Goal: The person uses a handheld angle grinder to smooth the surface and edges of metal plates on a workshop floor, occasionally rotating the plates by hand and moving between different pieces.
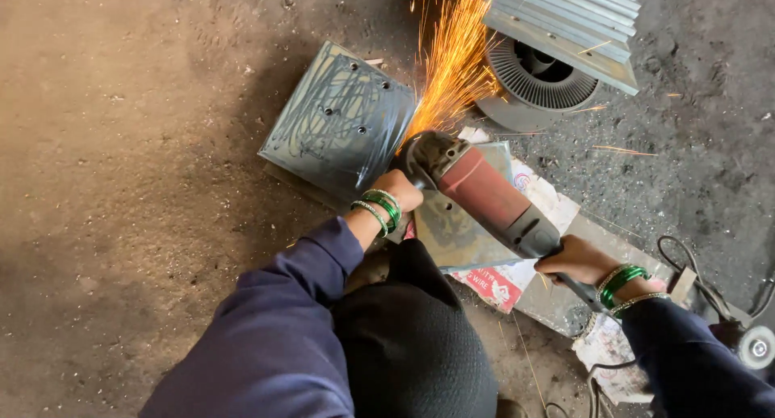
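The red angle grinder is laid diagonally, long axis running from lower right up to upper left, with its disc end pointed upper left at the edge of a grey steel plate, where sparks are thrown upward. The front handle is gripped by the left hand, fingers wrapped closed. The rear grip is clasped by the right hand, fingers curled tight.

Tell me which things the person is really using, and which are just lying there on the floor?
In use:
left hand at the front of the red angle grinder
right hand on its rear grip
metal plate under the grinder
sparks flying off

Just lying about:
drilled square plate
wire spool
ribbed metal sheet
printed paper
cables
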